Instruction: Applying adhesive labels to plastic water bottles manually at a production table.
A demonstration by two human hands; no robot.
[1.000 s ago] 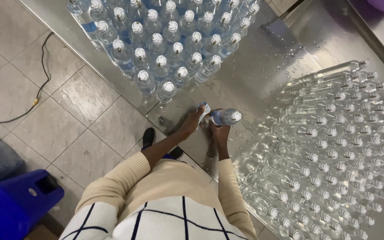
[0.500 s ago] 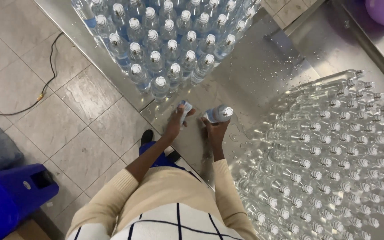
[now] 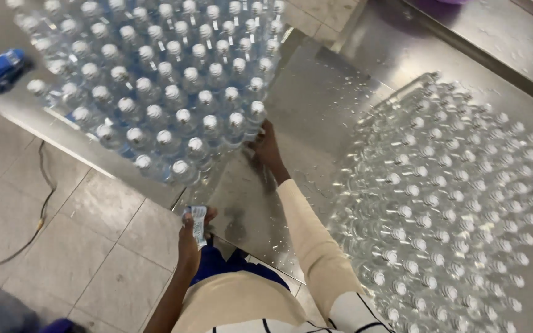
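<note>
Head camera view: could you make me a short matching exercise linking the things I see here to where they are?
Things:
1. Small strip of paper labels
2. Group of clear labelled capped water bottles
3. Mass of clear unlabelled plastic bottles
4. Blue object

Places:
A. right half of steel table
B. far left table edge
C. left hand
D. beside right hand

Pairs: 1-C, 2-D, 3-A, 4-B

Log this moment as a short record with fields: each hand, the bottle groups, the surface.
Left hand: holds a small stack of labels over the table edge, grip closed on them
Right hand: reaches to the near edge of the labelled bottles, at one bottle; grip not clear
Unlabelled bottles: large upright cluster on the person's right
Table: wet steel, droplets between the two groups
Far left: blue object on the table
Floor: grey tiles, a cable
</note>
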